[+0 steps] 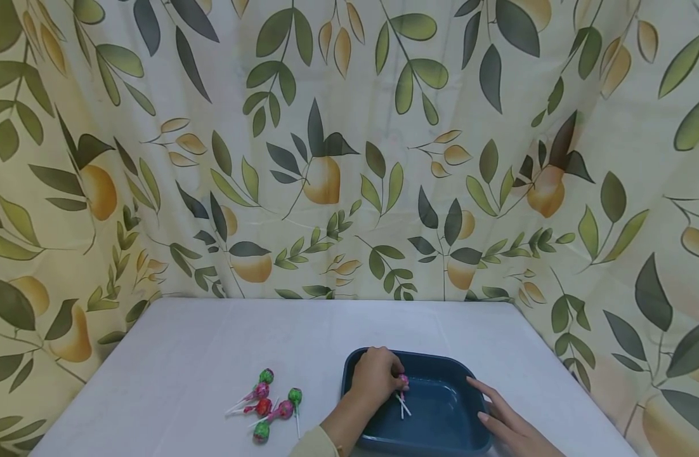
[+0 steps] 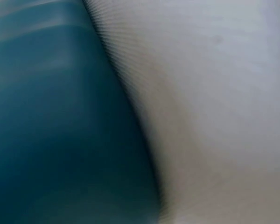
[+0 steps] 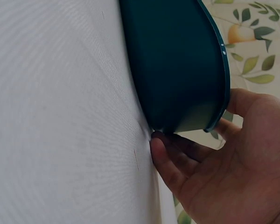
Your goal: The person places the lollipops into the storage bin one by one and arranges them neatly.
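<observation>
A dark blue rectangular tray (image 1: 441,444) stands on the white-covered table. My left hand (image 1: 375,377) reaches over its left side, fingertips at a pink-wrapped lollipop (image 1: 404,379) that they appear to pinch low inside. White sticks (image 1: 403,406) cross just below it; the fingers partly hide the candy heads. At the tray's right end, my right hand (image 1: 515,425) touches the rim with extended fingers. From the right wrist, that hand (image 3: 242,158) shows its palm beside the tray's outer wall (image 3: 177,70), lower fingers near the table. In the left wrist view, only the blurred tray wall (image 2: 60,116) and tablecloth appear.
Left of the tray lies a loose group of several lollipops, among them a red one (image 1: 264,406), a pink one (image 1: 285,409) and a green one (image 1: 295,397). A leaf-and-fruit patterned curtain (image 1: 349,222) hangs behind and beside the table (image 1: 184,355).
</observation>
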`<state>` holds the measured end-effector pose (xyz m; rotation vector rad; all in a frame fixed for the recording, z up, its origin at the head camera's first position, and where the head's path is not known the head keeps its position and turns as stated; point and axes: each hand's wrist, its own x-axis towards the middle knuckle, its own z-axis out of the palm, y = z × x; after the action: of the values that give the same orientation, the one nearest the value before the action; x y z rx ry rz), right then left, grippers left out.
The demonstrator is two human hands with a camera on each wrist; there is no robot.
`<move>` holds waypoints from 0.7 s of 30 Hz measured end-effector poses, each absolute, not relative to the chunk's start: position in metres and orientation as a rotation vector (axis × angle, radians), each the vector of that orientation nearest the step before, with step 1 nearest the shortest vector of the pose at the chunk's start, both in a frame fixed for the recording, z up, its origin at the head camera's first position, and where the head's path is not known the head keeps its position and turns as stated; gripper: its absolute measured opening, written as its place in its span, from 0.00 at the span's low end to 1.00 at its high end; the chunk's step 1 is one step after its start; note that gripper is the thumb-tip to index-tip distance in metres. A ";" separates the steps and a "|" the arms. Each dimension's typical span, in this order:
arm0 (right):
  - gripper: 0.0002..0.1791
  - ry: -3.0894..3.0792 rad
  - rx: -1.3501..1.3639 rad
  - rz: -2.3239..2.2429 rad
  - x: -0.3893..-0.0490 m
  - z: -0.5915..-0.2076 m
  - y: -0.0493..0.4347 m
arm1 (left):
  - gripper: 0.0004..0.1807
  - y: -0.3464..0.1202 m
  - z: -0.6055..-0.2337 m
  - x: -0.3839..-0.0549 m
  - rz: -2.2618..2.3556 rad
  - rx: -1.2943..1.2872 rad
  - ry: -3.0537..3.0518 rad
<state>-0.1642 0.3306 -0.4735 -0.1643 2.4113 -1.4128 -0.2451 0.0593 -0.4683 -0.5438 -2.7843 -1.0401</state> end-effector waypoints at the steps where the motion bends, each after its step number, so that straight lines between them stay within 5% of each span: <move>1: 0.39 2.407 -0.172 -1.413 -0.164 -0.473 0.331 | 0.09 0.059 -0.468 -0.245 -1.048 -0.546 -2.786; 21: 0.39 2.425 -0.146 -1.409 -0.162 -0.472 0.329 | 0.13 0.048 -0.462 -0.245 -1.252 -0.638 -2.786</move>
<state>-0.1616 0.3291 -0.4724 -0.1463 2.4248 -1.4091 -0.2449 0.0485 -0.4621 -0.6381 -2.7858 -1.2523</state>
